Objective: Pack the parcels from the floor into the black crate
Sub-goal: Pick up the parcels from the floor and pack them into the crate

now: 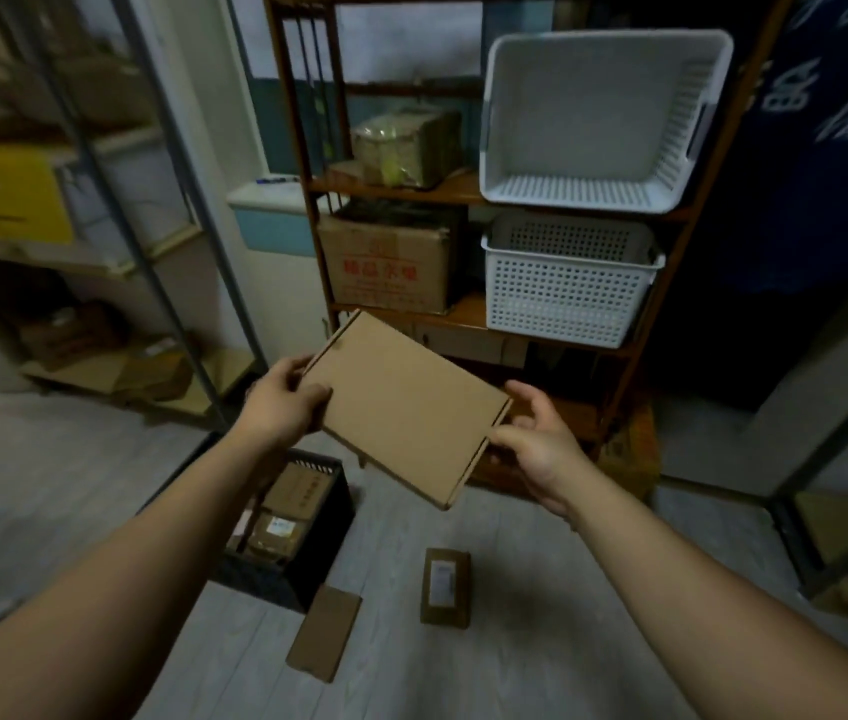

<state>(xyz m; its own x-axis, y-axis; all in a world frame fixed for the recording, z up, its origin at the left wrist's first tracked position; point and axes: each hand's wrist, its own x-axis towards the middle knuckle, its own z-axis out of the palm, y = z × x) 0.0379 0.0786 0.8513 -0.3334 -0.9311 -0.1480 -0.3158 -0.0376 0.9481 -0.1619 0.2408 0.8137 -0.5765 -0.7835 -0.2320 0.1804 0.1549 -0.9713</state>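
Nearest you, your left hand (284, 400) and right hand (536, 441) hold a flat cardboard parcel (403, 407) in the air, fingers closed on its left and right edges. Below it, the black crate (330, 517) on the floor already holds several parcels. Two remain: a plain one (324, 634) beside the crate and a labelled one (446, 586) further right. The label is too blurred to read.

floor (541, 667): grey wood boards | wooden shelf (468, 192): brown, holds white baskets (572, 288) and a cardboard box (385, 262) | metal rack (151, 252): on the left | light: dim
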